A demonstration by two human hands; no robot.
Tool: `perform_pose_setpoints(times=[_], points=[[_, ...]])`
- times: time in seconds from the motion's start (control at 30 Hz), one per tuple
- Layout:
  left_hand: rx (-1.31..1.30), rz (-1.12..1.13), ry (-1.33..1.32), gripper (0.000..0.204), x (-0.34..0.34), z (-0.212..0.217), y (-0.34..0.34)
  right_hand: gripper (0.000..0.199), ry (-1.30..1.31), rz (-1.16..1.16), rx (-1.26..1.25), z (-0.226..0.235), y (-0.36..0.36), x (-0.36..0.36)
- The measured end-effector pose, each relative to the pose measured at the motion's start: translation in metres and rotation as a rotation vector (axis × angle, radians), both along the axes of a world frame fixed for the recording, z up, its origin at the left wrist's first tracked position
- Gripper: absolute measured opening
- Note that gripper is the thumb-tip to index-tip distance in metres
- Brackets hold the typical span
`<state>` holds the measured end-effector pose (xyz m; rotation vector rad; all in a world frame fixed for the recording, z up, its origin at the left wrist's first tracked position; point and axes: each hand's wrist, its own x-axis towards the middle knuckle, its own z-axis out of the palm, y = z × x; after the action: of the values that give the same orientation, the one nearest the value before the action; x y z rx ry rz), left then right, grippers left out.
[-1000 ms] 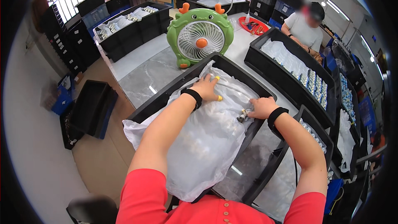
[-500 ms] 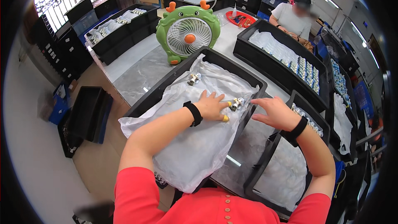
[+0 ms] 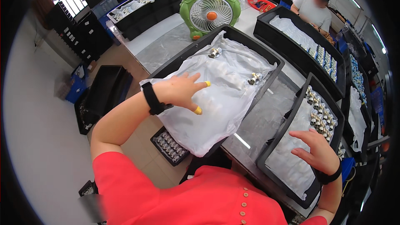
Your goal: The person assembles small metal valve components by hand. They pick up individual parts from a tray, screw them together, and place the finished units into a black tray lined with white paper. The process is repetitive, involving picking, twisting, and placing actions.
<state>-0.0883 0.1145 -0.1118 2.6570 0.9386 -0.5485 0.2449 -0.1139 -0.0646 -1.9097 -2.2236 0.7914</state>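
Observation:
My left hand hovers with fingers apart over a white plastic sheet that lines a black tray. Yellow bands circle two of its fingertips, and nothing is in it. On the sheet stand two small clusters of figurines, one figurine cluster toward the far edge and another figurine cluster by the right side. Over a second lined black tray at the right, my right hand is open and holds nothing. Rows of small figurines with clear round tops fill that tray's far part.
A green cartoon-shaped fan stands behind the middle tray. Another black tray with figurine rows lies far right, near a seated person. A red dish sits at the back. On the floor is a small figurine tray.
My left hand has drawn back to the left from beside the right-hand figurines. My right hand has moved right and nearer, over the second tray. The whole view has shifted.

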Motion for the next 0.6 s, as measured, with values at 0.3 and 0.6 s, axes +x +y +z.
perform_pose_setpoints(times=[0.3,0.6], points=[[-0.031,0.217,0.098,0.102,-0.028,-0.022,0.005,0.025,0.327,0.543,0.468,-0.074,0.101,-0.109],[-0.264,0.207,-0.045,0.102,-0.050,-0.041,0.051,0.023,-0.088,0.728,-0.119,-0.104,0.146,-0.168]])
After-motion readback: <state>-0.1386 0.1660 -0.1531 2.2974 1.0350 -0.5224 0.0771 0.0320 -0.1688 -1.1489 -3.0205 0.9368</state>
